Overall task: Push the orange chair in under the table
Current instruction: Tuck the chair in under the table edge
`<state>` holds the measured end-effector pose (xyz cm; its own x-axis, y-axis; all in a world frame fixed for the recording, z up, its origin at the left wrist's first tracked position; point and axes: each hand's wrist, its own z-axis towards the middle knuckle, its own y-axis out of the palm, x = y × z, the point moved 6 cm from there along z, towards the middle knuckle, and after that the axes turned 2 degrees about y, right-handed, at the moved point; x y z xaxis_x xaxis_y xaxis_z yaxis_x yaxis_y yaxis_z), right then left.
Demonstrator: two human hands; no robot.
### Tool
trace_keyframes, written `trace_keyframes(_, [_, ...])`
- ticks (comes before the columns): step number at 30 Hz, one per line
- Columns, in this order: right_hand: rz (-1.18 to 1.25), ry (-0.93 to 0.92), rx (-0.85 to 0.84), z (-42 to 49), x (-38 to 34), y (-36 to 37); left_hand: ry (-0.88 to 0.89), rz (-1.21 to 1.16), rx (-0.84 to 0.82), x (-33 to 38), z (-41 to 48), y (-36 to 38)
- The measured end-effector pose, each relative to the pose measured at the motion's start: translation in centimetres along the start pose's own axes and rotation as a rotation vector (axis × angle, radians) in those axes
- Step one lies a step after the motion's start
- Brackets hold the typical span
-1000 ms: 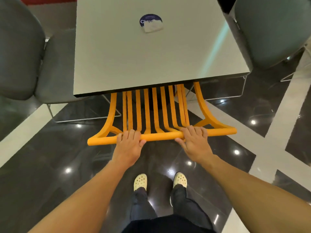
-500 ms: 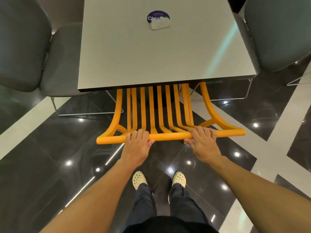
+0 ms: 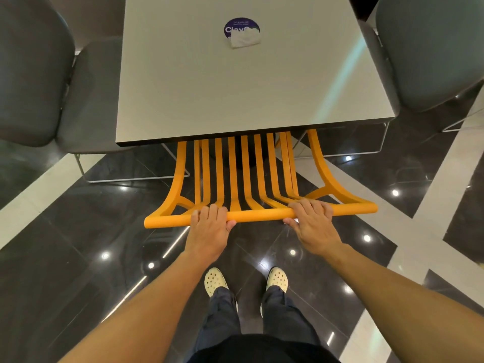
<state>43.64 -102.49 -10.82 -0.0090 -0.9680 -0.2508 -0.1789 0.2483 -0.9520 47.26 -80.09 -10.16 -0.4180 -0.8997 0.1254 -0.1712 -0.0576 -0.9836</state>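
under the table (image 3: 251, 95), orange chair (image 3: 262, 214); slatted back, rounded top rail

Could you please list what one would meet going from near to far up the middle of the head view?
Shoes → hands, left and right, on the chair's top rail → chair slats → table → round sticker.

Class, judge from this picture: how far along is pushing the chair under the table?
Done: the chair's seat is hidden under the table. In hand: the left hand and right hand grip its top rail. Left: perhaps a last nudge, then letting go.
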Motion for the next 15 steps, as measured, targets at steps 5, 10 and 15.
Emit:
trace_keyframes(5, [0.004, 0.013, 0.012, -0.1, -0.1, -0.1, 0.012, -0.003, 0.004, 0.0, -0.1, 0.3])
trace_keyframes(10, [0.015, -0.009, -0.001, -0.1, 0.6, -0.1, 0.000, -0.009, 0.006, 0.6, -0.1, 0.2])
trace_keyframes(15, [-0.002, -0.011, 0.002, -0.3, 1.7, -0.6, -0.013, -0.023, 0.009, 2.0, 0.0, 0.2])
